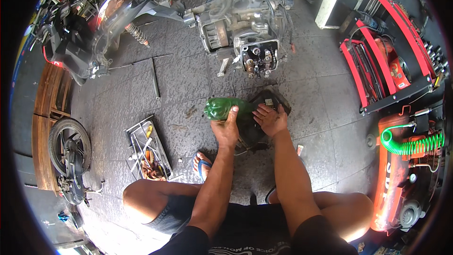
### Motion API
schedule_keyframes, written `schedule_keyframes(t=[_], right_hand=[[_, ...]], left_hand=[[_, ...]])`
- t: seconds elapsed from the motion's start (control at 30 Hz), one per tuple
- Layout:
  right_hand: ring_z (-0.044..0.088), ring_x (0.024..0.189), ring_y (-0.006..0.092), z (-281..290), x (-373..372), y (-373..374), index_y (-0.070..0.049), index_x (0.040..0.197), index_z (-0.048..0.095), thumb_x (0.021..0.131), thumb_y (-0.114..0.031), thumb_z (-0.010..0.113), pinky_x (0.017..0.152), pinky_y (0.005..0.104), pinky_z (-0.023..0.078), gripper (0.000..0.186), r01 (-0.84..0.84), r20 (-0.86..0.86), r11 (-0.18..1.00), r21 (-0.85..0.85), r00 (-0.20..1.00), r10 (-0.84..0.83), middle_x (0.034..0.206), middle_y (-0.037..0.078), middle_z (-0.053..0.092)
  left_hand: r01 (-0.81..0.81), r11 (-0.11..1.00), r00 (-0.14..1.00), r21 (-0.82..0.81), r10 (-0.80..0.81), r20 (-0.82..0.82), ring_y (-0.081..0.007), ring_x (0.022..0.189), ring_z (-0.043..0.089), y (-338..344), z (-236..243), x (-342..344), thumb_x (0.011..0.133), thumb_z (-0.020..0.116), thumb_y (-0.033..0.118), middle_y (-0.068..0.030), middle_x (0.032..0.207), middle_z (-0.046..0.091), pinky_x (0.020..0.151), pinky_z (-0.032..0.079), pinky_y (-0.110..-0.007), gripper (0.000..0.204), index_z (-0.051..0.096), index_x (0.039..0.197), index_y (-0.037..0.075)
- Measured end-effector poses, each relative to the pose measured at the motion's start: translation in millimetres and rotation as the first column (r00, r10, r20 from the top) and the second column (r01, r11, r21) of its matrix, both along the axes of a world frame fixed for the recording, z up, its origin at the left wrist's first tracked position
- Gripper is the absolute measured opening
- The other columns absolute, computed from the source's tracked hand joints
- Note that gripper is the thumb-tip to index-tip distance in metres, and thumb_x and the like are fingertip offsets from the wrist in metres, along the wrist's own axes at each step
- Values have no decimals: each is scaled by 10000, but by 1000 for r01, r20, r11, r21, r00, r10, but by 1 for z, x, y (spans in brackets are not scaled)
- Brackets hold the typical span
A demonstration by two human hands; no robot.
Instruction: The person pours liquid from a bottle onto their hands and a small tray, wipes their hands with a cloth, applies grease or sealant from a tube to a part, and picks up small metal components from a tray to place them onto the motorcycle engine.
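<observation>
The left hand [225,131] encircles a green plastic bottle [219,107], tipped nearly horizontal near centre. At the bottle's 3–4 o'clock, the right hand [271,121], fingers extended, overlies a black pan [256,135]. The motorcycle engine [252,33] occupies 12 o'clock; the metal tool tray [163,147], 8 o'clock.

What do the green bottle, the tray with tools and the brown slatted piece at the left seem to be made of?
Green bottle in the left hand: probably thin plastic, glossy, with bright highlights and translucent walls. Tray: likely bare metal, by its grey, shiny rim. Brown slatted piece: apparently wood, maybe varnished, judging by its long planks and warm tone.
</observation>
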State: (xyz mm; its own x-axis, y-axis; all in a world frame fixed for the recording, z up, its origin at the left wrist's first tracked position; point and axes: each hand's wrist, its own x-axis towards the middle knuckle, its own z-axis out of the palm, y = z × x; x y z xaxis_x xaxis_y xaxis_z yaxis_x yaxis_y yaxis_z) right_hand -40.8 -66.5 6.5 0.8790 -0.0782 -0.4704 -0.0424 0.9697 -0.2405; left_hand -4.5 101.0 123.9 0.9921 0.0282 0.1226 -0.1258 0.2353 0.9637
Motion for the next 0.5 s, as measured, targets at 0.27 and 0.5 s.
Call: schedule_keyframes(t=[0.27,0.5], right_hand=[[561,1184,422,-16,-3,0,76,1354,438,961,-428,554,1033,502,449,649,-51,-58,988,-143,997,43,1354,248,486],[568,581,182,-10,19,13,-108,1010,609,984,-377,557,415,296,417,276,-215,-511,792,-571,848,-138,773,55,603]], left_hand=[[37,999,996,-34,-39,-86,-140,998,626,-2,2,-6,889,748,67,-74,1114,690,918,479,-295,284,648,1137,-29],[44,992,997,-115,-51,-54,-159,970,631,2,12,-28,893,725,94,-97,1111,676,850,512,-301,329,620,1188,-7]])
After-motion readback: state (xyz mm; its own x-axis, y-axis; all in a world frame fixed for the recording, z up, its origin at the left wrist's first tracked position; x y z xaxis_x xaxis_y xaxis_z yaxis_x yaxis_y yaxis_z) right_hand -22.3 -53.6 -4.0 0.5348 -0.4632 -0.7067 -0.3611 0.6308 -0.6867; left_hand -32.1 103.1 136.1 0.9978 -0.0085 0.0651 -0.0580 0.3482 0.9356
